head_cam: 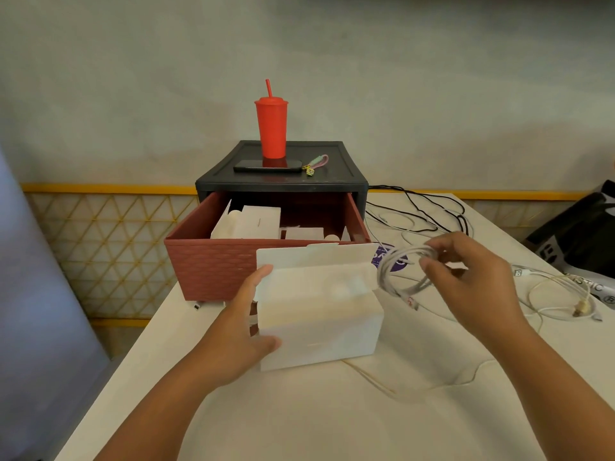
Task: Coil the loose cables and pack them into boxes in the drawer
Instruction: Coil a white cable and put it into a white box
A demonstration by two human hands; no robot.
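My left hand [244, 322] grips the left side of a white box [324, 322] whose lid flap stands open, resting on the table in front of the drawer. Just right of the box's open top, my right hand [472, 277] holds a coiled white cable [397, 276] in the air. The dark red drawer [213, 266] is pulled out of a black cabinet [283, 184] and holds several white boxes [253, 222]. A loose white cable [559, 302] lies at the right, and a thin cream cable [382, 384] runs under the box toward me.
Tangled black cables [429, 207] lie behind the drawer's right side. On top of the cabinet stand a red tumbler with a straw [271, 129], a phone [268, 165] and a keyring [314, 164]. A black bag [579, 234] sits at the far right. The table's left edge [133, 354] runs close to the box.
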